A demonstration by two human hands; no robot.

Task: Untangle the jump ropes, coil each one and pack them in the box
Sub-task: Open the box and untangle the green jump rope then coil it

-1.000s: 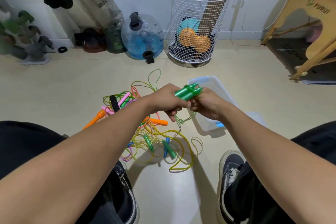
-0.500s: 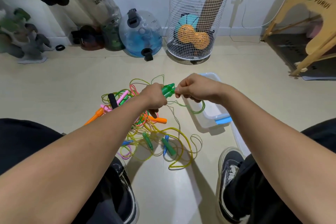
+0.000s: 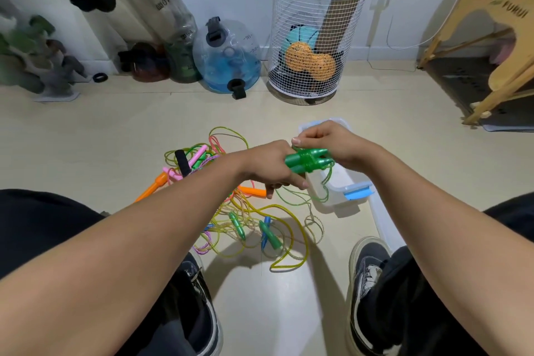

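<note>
My left hand grips the pair of green jump-rope handles, held side by side above the floor. My right hand pinches the thin green cord beside the handles; loops of it hang down over the clear plastic box with a blue latch. On the floor under my left arm lies a tangle of jump ropes in yellow, pink, orange, green and blue, with an orange handle and green handles showing.
A white wire basket holding balls stands at the back by the wall, beside a blue water jug. A wooden stool is at the right. My two shoes rest on the floor near the tangle.
The green handles now stick out further to the right of my left hand, and my right hand has shifted along the cord as it winds; more cord loops hang over the box.
</note>
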